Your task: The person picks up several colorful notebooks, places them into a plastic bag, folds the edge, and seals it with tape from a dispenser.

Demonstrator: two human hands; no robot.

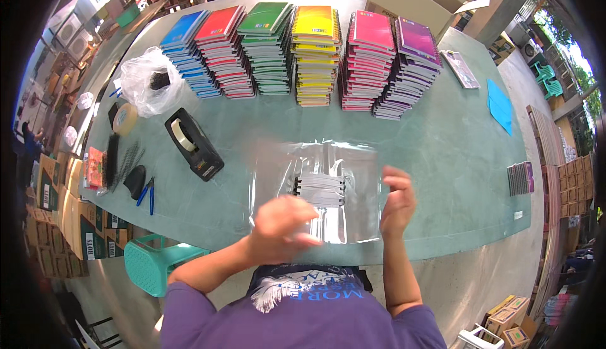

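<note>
In front of me a clear plastic sheet (363,216) lies on the table. On its middle sits a small stack of spiral notebooks (320,190), pale page edges up and black binding at both sides. My left hand (281,226), smeared by motion, hovers over the sheet's near left part with thumb and fingers apart and nothing visible in it. At the sheet's right edge, my right hand (398,204) is raised, its fingers loosely curved and holding nothing. Whether either hand touches the plastic is unclear.
Tall notebook stacks in blue, red, green, yellow (314,55), pink and purple line the far side. At left are a black tape dispenser (194,144), a tape roll (125,119), blue-handled pliers (146,196) and a plastic bag (148,84). A small notebook pile (520,178) stands right.
</note>
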